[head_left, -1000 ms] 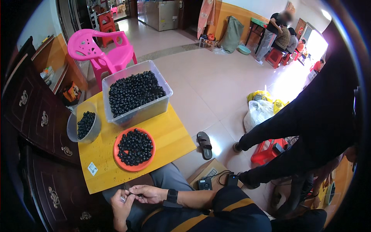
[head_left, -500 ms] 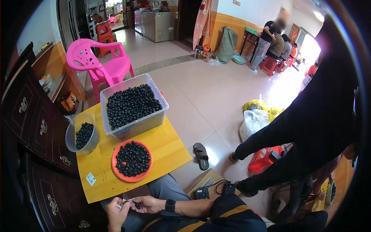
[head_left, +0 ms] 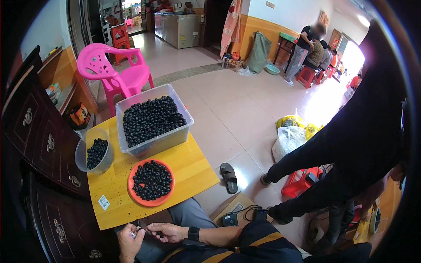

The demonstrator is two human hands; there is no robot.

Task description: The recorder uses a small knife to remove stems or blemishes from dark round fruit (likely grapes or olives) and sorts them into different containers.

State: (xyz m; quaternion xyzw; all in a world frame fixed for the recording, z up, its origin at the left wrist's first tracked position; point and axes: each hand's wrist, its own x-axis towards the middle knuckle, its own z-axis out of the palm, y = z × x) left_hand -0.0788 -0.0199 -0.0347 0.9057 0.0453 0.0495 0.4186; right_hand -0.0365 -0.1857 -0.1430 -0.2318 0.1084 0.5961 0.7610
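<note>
A small thin object (head_left: 139,226), too small to identify, is pinched between the left hand (head_left: 130,242) and right hand (head_left: 164,232). Just beyond both hands, an orange plate (head_left: 151,182) of dark beads is seen on the yellow table (head_left: 193,168).

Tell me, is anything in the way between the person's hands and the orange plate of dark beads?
Nothing visible. The left hand and right hand sit just below the yellow table edge; only bare tabletop lies before the orange plate.
</note>
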